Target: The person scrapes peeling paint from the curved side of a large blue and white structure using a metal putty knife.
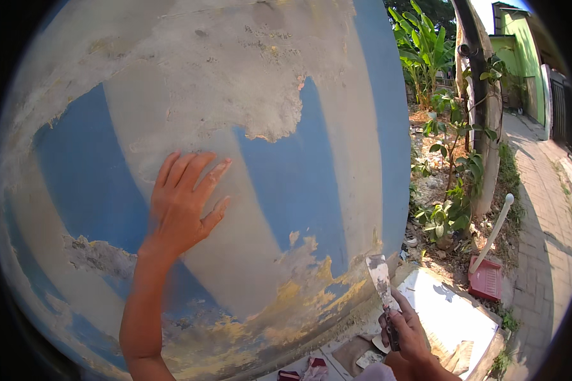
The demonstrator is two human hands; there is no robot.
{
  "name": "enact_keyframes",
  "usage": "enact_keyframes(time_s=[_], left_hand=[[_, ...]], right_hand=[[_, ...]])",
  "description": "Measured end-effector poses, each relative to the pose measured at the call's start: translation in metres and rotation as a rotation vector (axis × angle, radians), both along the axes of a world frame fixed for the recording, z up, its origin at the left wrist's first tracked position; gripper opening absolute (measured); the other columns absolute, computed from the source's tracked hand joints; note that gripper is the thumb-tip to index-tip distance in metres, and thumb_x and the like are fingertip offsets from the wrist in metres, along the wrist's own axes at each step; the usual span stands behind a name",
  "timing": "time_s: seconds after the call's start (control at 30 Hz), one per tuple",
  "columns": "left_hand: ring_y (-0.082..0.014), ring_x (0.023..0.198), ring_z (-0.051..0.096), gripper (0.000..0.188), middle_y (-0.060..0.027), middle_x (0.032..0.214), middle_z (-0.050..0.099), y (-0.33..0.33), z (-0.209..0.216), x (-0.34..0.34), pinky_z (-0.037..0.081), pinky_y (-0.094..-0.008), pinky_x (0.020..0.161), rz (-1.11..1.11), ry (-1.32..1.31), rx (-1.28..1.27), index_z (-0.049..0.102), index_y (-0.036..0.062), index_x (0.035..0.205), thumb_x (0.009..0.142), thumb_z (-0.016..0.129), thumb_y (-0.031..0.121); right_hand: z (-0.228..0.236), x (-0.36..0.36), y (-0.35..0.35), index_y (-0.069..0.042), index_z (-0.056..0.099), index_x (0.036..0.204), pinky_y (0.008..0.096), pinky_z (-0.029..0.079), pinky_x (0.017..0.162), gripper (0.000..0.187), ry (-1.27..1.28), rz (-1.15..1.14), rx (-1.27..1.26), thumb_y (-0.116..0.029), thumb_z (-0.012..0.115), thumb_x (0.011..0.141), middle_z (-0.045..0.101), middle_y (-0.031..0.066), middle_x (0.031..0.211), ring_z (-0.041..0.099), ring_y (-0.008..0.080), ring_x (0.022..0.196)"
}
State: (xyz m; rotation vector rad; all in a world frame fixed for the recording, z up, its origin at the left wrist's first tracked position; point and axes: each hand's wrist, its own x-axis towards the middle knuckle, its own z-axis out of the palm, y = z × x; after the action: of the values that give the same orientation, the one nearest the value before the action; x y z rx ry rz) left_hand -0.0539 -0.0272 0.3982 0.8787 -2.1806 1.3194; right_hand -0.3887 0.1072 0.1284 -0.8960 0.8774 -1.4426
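Observation:
A wall (286,184) with blue and grey stripes fills most of the view. Its paint has come away in a broad rough patch at the top and in flaking yellowish patches along the bottom. My left hand (187,193) lies against the grey stripe in the middle, fingers stretched out and pointing up, nothing held. At the lower right, my right hand (408,327) is wrapped round the handle of a putty knife (380,278). The knife's smeared metal blade points up, near the wall's lower right edge; whether it touches the wall I cannot tell.
A sunlit white board (448,311) lies right of my right hand. Beyond it is a pink dustpan (486,279) with a white upright handle. Plants (448,216) and a post (486,127) stand beside a paved path (534,267). Small scraps (314,368) lie below the wall.

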Motion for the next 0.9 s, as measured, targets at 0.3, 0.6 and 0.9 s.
enact_keyframes(time_s=[0.3,0.6,0.9], left_hand=[[-0.0333,0.143,0.035,0.048,-0.0124,0.152,0.042,0.008,-0.001,0.073,0.025,-0.0590,0.118,0.321,-0.048,-0.209,0.057,0.0159,0.137,0.093,0.056,0.035],[-0.0350,0.132,0.047,0.043,-0.0109,0.143,0.053,0.041,-0.070,0.140,0.027,-0.0614,0.111,0.254,-0.204,-0.021,0.069,0.0257,0.126,0.089,0.064,0.048],[-0.0431,0.129,0.048,0.049,-0.0232,0.136,0.053,0.085,0.036,0.029,0.030,-0.0603,0.110,0.125,0.493,0.405,0.061,0.0137,0.130,0.089,0.064,0.040]], right_hand=[[-0.039,0.059,-0.026,-0.007,0.032,0.152,0.0429,0.033,0.114,0.057,0.254,0.266,-0.087,-0.025,0.036,0.099,0.043,0.0178,0.148,0.041,0.0283,0.137],[-0.070,0.092,-0.061,-0.020,0.038,0.150,0.0440,0.052,0.084,0.059,0.654,0.234,0.341,-0.036,0.060,0.098,0.067,0.0275,0.109,0.068,0.0420,0.096],[0.020,0.074,-0.009,-0.010,0.055,0.139,0.0305,0.053,0.050,0.041,0.546,-0.173,0.687,-0.028,0.051,0.102,0.064,0.0077,0.077,0.061,0.0132,0.059]])
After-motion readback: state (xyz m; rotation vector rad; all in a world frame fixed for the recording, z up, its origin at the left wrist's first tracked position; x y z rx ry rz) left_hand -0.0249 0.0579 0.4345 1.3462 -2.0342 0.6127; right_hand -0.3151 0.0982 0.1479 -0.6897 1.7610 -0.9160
